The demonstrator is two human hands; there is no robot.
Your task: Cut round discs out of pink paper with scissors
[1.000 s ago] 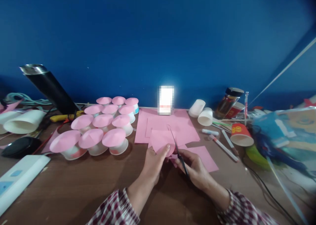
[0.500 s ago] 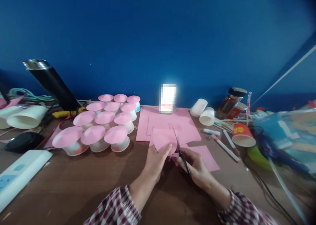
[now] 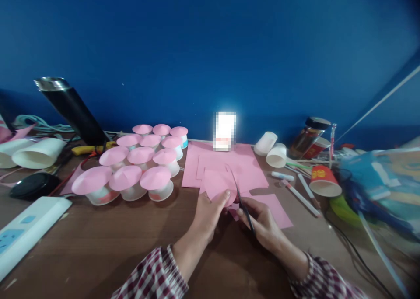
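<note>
two bare hands meet low in the middle of the brown table (image 3: pixel 98 246). left hand (image 3: pixel 206 216) has its thumb and fingers closed on the near edge of a rounded pink paper piece (image 3: pixel 219 185), holding it up just above the loose pink sheets (image 3: pixel 226 161) spread behind it. right hand (image 3: pixel 262 224) is closed around the handles of thin scissors (image 3: pixel 239 194); the handles are buried in the fingers, and the blades are so slim and dark that i cannot tell how far apart they stand, only that they reach up along the right edge of the held piece. where blade meets paper is hard to make out. both plaid sleeves run off the bottom edge. to the left, nine small cups with pink paper caps (image 3: pixel 138 163) stand in rows. a bright blurred rectangle (image 3: pixel 225 130) stands against the blue wall, its surface unreadable. right of the sheets lie white paper cups (image 3: pixel 271 149), markers (image 3: pixel 300 194) and a red paper cup (image 3: pixel 323 181); the far right is smeared.
</note>
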